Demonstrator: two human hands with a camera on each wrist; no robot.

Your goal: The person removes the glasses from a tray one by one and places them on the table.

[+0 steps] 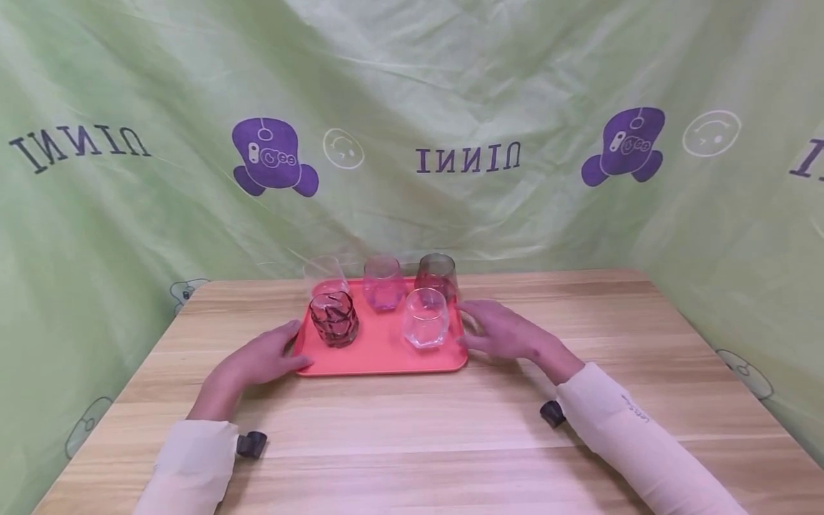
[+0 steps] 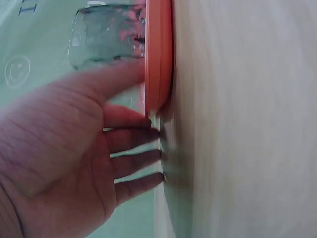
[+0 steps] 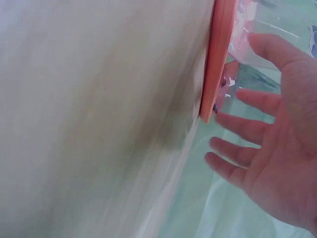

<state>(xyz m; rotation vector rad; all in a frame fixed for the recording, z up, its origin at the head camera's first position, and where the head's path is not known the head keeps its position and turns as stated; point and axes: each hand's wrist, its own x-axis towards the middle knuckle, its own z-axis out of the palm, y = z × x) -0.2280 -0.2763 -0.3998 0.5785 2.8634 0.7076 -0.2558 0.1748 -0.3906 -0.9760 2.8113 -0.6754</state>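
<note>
A red tray (image 1: 376, 350) lies on the wooden table and carries several glasses. Toward its front stand a dark purple, wavy glass (image 1: 335, 327) on the left and a clear faceted glass (image 1: 426, 330) on the right. My left hand (image 1: 265, 354) is at the tray's left side. In the left wrist view its thumb, slightly blurred, reaches over the rim, while the other fingers stretch toward the tabletop. At the opposite side, my right hand (image 1: 498, 330) has its fingers spread near the rim, thumb apart from them and close to the clear glass.
Along the tray's back are another clear glass (image 1: 325, 275), a pink glass (image 1: 384, 286) and a dark grey glass (image 1: 438, 268). Behind the wooden table (image 1: 412, 443) hangs a green printed curtain (image 1: 412, 93). Both wrists wear black devices below white sleeves.
</note>
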